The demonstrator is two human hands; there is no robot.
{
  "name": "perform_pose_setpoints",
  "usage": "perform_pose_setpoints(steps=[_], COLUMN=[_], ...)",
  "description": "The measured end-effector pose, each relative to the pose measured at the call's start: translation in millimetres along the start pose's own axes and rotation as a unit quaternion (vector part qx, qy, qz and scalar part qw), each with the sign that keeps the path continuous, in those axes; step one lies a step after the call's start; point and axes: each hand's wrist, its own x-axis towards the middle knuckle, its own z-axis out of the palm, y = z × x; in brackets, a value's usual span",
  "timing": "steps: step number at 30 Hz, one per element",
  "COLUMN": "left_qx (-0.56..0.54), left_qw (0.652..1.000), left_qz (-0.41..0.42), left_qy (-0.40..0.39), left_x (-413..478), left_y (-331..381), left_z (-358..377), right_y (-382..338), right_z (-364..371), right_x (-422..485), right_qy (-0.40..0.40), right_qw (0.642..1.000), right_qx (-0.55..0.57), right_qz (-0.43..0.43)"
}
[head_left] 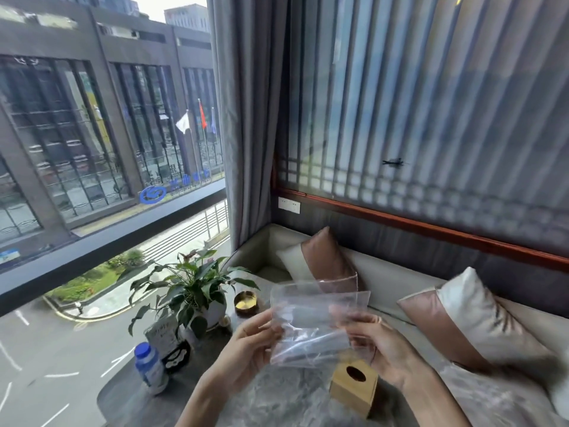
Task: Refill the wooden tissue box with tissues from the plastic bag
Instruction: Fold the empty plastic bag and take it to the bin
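Far left of the wooden tissue box (354, 386): blue-capped bottle (150, 367) standing on the marble tabletop (277, 392), a small card stand beside it, potted plant (192, 291) behind, brass dish (245, 303) further back.

Closer in, left hand (246, 349) raised above the tabletop, palm turned inward, thumb and fingers (261, 323) pinched narrow on the left edge of the clear plastic bag (314, 322). Bag stretched between both hands, long axis running left to right, hanging just above and slightly left of the box. Looks see-through and near flat; whether any tissues remain inside, cannot tell.

Directly below: box upright on the tabletop near the sofa edge, round opening (355, 373) facing up, dark inside, no tissue poking out. Refill apparently not yet done.

Right of the box: right hand (381, 346), wrist bent, fingers closed on the bag's right edge, partly veiled by the plastic. Nearer of the two to the opening, sitting almost straight above it. Likely call from here: downward, bag mouth or contents toward that hole, short drop from the right hand.

Beyond, two-tone cushion (462, 318) on the sofa.
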Motion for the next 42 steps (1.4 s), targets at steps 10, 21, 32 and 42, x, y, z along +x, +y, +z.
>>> perform_pose_setpoints(steps=[10, 21, 32, 42], left_qx=[-0.012, -0.082, 0.053, -0.233], left_qw=[0.978, 0.915, 0.834, 0.784], left_qz=[0.126, 0.038, -0.087, -0.245], left_qy=[0.165, 0.392, 0.543, 0.521], left_x=[-92, -341, -449, -406], left_y=[3, 32, -70, -335], left_z=[-100, -263, -371, -498], right_y=[37, 242, 429, 654], right_z=[94, 341, 406, 289], right_x=[43, 121, 108, 192], right_qy=[-0.205, -0.282, -0.25, -0.059], right_qw=[0.97, 0.906, 0.871, 0.8], right_qx=[-0.041, -0.298, -0.29, -0.41], right_qz=[0.121, 0.105, 0.307, 0.434])
